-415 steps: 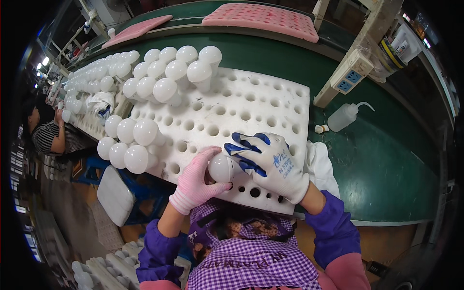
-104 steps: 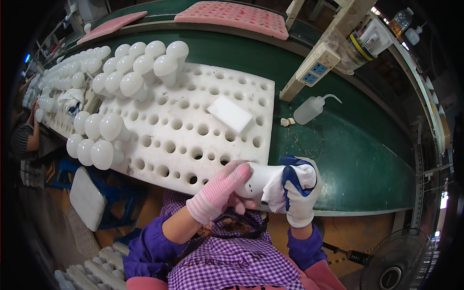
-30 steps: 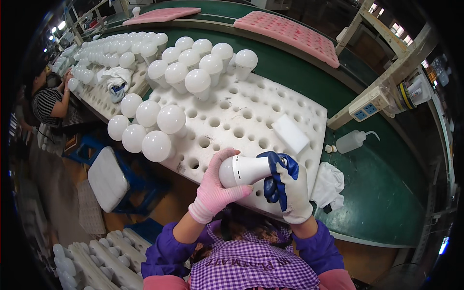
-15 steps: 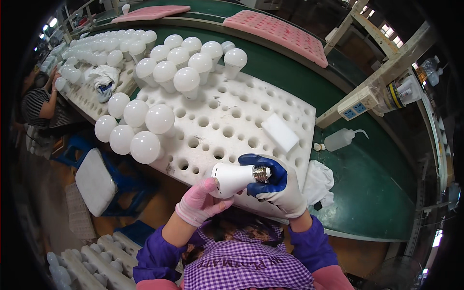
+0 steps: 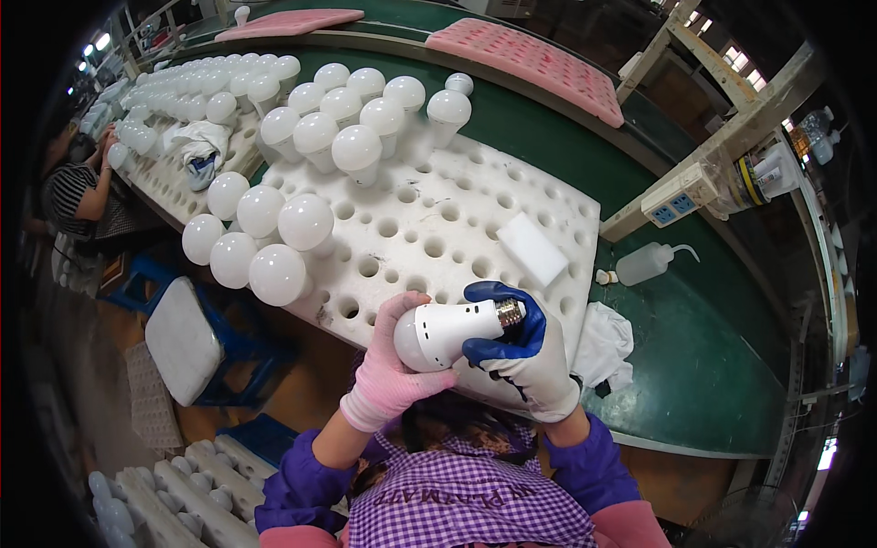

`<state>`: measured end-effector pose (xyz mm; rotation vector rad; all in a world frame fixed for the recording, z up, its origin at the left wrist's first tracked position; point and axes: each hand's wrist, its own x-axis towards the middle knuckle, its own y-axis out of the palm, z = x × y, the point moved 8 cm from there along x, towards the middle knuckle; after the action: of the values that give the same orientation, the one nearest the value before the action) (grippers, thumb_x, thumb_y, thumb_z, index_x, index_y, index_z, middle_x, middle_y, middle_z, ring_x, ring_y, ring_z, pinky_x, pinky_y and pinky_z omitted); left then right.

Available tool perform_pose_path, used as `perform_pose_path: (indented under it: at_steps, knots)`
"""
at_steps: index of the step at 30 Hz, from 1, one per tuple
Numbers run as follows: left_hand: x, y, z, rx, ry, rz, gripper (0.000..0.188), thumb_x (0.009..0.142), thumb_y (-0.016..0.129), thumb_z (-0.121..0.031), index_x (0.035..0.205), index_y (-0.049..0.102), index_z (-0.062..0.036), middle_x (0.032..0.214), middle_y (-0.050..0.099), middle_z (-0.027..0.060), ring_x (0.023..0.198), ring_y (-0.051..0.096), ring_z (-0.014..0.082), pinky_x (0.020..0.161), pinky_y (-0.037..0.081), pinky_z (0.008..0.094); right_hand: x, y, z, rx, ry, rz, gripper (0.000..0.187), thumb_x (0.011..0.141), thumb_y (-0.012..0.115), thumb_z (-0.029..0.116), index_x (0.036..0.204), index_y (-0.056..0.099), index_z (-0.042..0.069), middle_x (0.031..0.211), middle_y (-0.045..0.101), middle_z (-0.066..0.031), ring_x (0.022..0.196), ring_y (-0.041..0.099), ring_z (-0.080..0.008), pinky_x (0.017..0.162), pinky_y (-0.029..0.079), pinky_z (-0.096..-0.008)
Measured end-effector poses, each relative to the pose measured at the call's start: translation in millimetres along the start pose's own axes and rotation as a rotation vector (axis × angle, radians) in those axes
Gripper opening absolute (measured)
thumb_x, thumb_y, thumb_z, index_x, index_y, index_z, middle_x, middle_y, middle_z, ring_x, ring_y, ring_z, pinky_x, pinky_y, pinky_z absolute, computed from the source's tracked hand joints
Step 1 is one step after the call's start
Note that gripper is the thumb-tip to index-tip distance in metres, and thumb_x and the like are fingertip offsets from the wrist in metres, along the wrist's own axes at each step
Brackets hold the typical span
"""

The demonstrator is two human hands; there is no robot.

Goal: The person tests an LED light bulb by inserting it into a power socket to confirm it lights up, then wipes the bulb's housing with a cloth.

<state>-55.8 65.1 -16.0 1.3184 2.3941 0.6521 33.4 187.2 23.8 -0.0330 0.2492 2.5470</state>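
Note:
A white light bulb (image 5: 452, 334) lies sideways between my hands, its metal screw base pointing right and slightly up. My left hand (image 5: 395, 370), in a pink glove, wraps round the frosted dome. Around the screw-base end curl the fingers of my right hand (image 5: 530, 352), in a white glove with blue coating. Small dark slots show on the bulb's white body. Just beyond my hands lies a white foam tray (image 5: 416, 215) with rows of holes. Several bulbs (image 5: 306, 222) stand dome-up in its left and far parts. A white sponge block (image 5: 533, 251) rests on the tray's right side.
Right of the tray, a squeeze bottle (image 5: 642, 264) and a white cloth (image 5: 603, 345) lie on the green bench (image 5: 703, 356). A post with a socket box (image 5: 678, 203) rises there. Pink foam trays (image 5: 530, 62) lie behind. Blue stool (image 5: 183, 342) and a co-worker (image 5: 78, 187) are left.
The bulb has turned about its length, bringing other slots into view. My left hand has shifted up and closed further round the dome; my right fingers still hold the base end.

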Motion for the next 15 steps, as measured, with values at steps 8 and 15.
perform_pose_path:
  at_steps: [8, 15]
  knots:
    - [-7, -5, -8, 0.514, 0.300, -0.090, 0.086, 0.065, 0.085, -0.004, 0.135, 0.036, -0.0132, 0.125, 0.050, 0.0095, 0.114, 0.056, 0.0210, 0.094, 0.051, 0.0340, -4, -1, 1, 0.066, 0.158, -0.021, 0.039, 0.085, 0.073, 0.011, 0.122, 0.061, 0.003, 0.089, 0.064, -0.0025, 0.072, 0.059, -0.0064, 0.060, 0.048, -0.0206]
    - [-6, -6, -11, 0.428, 0.198, -0.066, 0.085, 0.066, 0.085, -0.012, 0.137, 0.038, -0.0108, 0.120, 0.054, 0.0102, 0.109, 0.058, 0.0215, 0.092, 0.051, 0.0341, -2, 0, 0, 0.031, 0.142, 0.032, 0.040, 0.092, 0.065, 0.026, 0.120, 0.060, -0.002, 0.087, 0.066, -0.0076, 0.059, 0.062, -0.0101, 0.047, 0.047, -0.0203]
